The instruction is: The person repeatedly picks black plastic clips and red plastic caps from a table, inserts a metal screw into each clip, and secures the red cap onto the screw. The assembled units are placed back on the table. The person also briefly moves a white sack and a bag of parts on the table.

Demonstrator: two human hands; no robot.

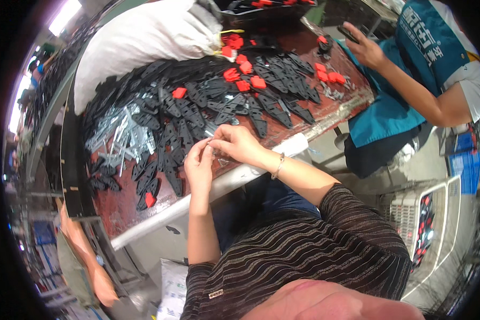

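My left hand (pixel 198 164) and my right hand (pixel 234 143) meet at the near edge of a reddish-brown table (pixel 128 210). Their fingertips pinch a small metal piece (pixel 212 145) between them; its shape is too small to tell. Just beyond the hands lies a heap of flat black plastic parts (pixel 197 98). Small red plastic parts (pixel 244 74) are scattered over the far side of the heap. A pile of shiny metal brackets (pixel 120 133) lies to the left of my hands. A bracelet sits on my right wrist.
A big white sack (pixel 144 37) lies at the table's far left. Another person in a teal apron (pixel 410 69) sits at the right, one hand (pixel 364 49) over the table. A white crate (pixel 426 213) with black and red parts stands on the floor at the right.
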